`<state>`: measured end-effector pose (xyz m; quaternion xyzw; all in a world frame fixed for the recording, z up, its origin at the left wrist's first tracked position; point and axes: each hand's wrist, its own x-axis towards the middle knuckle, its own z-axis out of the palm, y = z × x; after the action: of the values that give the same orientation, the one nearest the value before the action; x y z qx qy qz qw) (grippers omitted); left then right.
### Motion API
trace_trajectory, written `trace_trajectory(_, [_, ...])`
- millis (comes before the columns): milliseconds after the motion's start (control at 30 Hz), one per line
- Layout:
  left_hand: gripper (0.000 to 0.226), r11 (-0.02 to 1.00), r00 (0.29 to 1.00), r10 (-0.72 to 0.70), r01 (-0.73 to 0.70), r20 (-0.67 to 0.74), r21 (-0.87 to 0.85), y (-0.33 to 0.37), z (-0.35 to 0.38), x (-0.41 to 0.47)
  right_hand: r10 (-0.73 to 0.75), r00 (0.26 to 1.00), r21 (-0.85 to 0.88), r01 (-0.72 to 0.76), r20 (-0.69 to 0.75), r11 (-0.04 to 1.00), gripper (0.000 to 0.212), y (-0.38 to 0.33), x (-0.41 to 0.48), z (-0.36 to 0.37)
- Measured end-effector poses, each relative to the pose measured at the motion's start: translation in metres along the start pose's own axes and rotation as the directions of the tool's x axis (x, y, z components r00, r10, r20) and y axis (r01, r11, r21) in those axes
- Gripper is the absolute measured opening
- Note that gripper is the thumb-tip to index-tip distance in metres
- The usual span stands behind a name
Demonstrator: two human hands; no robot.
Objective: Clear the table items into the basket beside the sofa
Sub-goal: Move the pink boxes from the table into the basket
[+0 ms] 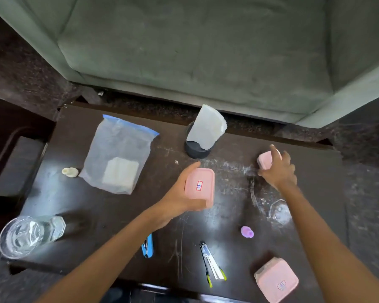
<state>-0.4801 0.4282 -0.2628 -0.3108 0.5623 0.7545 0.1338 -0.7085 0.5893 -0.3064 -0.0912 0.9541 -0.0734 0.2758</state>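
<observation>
Pink plastic fills both your hands: your left hand (179, 199) grips the labelled pink container (199, 186) over the dark table (109, 215), your right hand (278, 171) curls round a smaller pink box (264, 159) further right. No basket shows plainly; the third pink container (276, 278) sits nearest your right arm (328, 237).

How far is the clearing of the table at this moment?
Nothing shows as done; the basket is not in view. In hand: the left hand holds a labelled pink box, the right hand grips a second pink box. Left on the table: a third pink box, glass, zip bag, black cup, blue clipper, green-tipped tool, purple piece and white piece.
</observation>
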Motion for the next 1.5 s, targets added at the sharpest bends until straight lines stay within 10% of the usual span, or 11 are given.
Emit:
trace_trajectory(367, [0.108, 0.906, 0.972, 0.19, -0.118, -0.14, 0.405, -0.001, -0.032, -0.029, -0.174, 0.959, 0.511, 0.035, 0.225, 0.859, 0.099, -0.05, -0.118, 0.008])
trace_trajectory(667, [0.104, 0.812, 0.844, 0.412, -0.168, -0.344, 0.56, 0.021, -0.18, -0.14, -0.418, 0.898, 0.55, 0.283, 0.135, 0.785, 0.077, -0.219, -0.203, 0.027])
trace_trajectory(1100, [0.084, 0.9, 0.339, 0.388, 0.059, -0.857, 0.431, 0.046, -0.462, -0.182, -0.608, 0.791, 0.579, 0.468, 0.062, 0.668, 0.067, -0.523, -0.271, 0.095])
trace_trajectory(1267, [0.089, 0.983, 0.302, 0.08, 0.135, -0.95, 0.126, 0.055, -0.504, -0.166, -0.634, 0.773, 0.568, 0.51, 0.027, 0.646, 0.059, -0.566, -0.265, 0.103])
trace_trajectory(1500, [0.065, 0.88, 0.406, 0.081, 0.399, -0.91, 0.256, 0.035, -0.515, -0.153, -0.669, 0.74, 0.495, 0.556, 0.071, 0.667, 0.081, -0.592, -0.257, 0.121])
